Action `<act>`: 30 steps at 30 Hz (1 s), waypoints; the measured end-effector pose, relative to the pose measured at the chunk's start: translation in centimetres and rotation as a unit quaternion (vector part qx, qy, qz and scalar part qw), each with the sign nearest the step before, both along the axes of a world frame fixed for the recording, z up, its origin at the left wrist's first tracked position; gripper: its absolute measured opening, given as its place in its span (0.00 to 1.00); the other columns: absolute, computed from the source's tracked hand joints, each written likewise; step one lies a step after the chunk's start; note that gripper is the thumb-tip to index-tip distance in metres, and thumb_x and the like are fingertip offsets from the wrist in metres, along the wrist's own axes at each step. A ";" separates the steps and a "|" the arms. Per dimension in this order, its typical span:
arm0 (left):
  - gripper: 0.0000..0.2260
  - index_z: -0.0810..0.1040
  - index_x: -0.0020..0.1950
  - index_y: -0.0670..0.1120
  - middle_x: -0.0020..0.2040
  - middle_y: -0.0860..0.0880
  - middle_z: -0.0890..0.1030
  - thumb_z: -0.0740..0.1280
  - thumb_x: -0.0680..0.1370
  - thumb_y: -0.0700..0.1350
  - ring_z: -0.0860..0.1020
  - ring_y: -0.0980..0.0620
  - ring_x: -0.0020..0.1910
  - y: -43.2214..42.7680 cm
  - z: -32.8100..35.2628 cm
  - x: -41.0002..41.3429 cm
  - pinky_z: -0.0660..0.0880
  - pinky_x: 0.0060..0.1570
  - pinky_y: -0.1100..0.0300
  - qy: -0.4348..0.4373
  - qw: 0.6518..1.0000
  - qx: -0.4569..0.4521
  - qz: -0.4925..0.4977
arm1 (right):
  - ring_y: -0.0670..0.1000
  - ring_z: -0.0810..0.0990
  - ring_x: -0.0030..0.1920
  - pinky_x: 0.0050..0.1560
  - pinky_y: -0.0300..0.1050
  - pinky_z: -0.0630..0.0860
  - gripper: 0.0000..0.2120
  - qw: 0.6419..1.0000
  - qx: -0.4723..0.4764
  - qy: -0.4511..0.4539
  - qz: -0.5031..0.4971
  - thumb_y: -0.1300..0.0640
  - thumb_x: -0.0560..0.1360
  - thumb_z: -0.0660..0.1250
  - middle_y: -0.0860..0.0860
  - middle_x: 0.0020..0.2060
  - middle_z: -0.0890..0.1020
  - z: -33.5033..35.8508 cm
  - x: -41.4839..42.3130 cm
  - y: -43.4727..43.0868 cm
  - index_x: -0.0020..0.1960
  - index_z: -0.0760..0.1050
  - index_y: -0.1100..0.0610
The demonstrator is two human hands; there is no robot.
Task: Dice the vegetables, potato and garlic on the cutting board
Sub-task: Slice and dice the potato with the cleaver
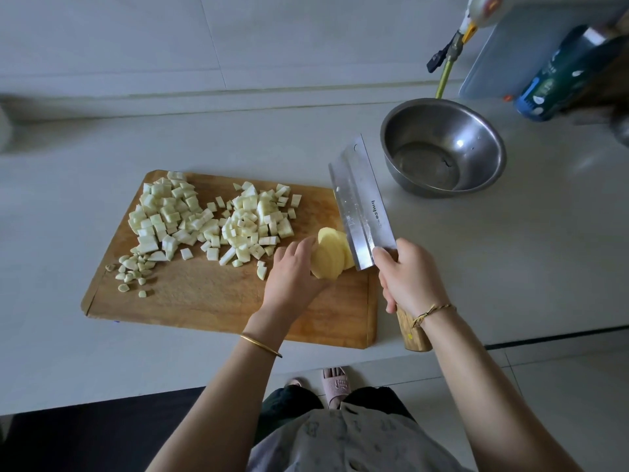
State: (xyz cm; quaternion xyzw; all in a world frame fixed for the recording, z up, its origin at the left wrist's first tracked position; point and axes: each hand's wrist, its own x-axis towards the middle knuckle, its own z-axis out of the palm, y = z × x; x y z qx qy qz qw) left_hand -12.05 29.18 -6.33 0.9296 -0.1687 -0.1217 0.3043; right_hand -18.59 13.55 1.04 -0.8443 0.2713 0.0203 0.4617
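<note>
A partly sliced potato is held at the right end of the cutting board by the curled fingers of the left hand. The cleaver, blade against the slices, is gripped in the right hand; diced vegetables and garlic are heaped on the board's left.

Peeled yellow potato, part-sliced, on wooden cutting board.
Pale diced cubes heaped across far half; chopped garlic near left edge.

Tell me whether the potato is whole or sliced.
Sliced: the potato lies in overlapping flat slices between the left hand and the cleaver.
</note>
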 end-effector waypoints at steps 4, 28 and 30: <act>0.45 0.54 0.77 0.48 0.70 0.43 0.65 0.78 0.68 0.44 0.70 0.43 0.65 -0.4 0.4 0.6 0.71 0.63 0.51 0.041 0.998 -0.022 -0.042 | 0.55 0.70 0.17 0.21 0.40 0.64 0.14 1.000 -0.007 0.001 -0.001 0.58 0.77 0.59 0.58 0.25 0.71 -0.3 -0.2 -0.2 0.35 0.60 0.58; 0.30 0.64 0.66 0.44 0.59 0.44 0.70 0.74 0.69 0.40 0.69 0.43 0.60 -1.1 2.9 2.3 0.73 0.47 0.55 0.025 0.986 0.157 -0.049 | 0.50 0.69 0.15 0.23 0.49 0.72 0.15 0.997 -0.050 -0.007 0.060 0.57 0.78 0.58 0.56 0.23 0.71 0.3 -0.4 0.6 0.34 0.61 0.59; 0.27 0.64 0.66 0.44 0.61 0.44 0.70 0.72 0.71 0.38 0.68 0.43 0.62 -1.3 3.3 2.3 0.75 0.49 0.55 -0.003 0.966 0.241 -0.096 | 0.49 0.68 0.17 0.25 0.48 0.72 0.17 0.994 -0.078 -0.005 0.072 0.56 0.78 0.59 0.54 0.22 0.70 0.2 -0.2 1.0 0.33 0.60 0.58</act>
